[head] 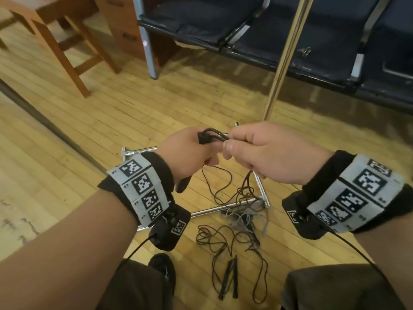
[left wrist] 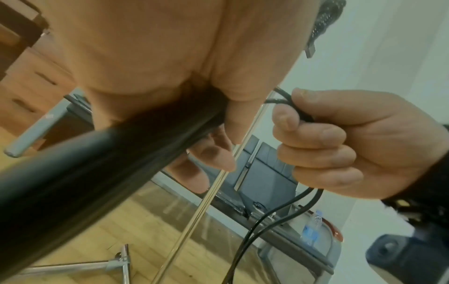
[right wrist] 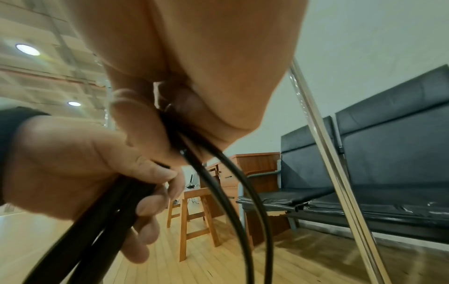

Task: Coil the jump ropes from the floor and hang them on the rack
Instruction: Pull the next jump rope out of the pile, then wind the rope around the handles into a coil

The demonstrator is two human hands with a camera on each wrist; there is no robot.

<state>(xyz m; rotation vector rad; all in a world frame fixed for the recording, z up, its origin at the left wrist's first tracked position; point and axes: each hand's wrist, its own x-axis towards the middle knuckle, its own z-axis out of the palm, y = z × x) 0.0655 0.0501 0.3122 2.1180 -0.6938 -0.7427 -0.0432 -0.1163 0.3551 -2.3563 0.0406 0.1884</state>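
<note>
A black jump rope runs between both hands in front of me. My left hand (head: 206,153) grips its two black handles (left wrist: 97,163) together; one handle end (head: 202,139) sticks out above the fist. My right hand (head: 230,143) pinches the looped cord (head: 218,133) just beside them, as the left wrist view shows (left wrist: 295,109). From the right hand two cord strands (right wrist: 218,182) hang to the floor. Below them lie tangled ropes: a grey one (head: 245,217) and a brown one (head: 220,237) with dark handles (head: 230,276). The rack's chrome pole (head: 288,54) rises behind my hands.
The rack's chrome base frame (head: 205,212) lies on the wooden floor under the tangle. A row of dark padded seats (head: 301,34) stands behind it, a wooden stool (head: 67,48) and a desk (head: 120,25) to the left. My shoe (head: 163,267) is near the ropes.
</note>
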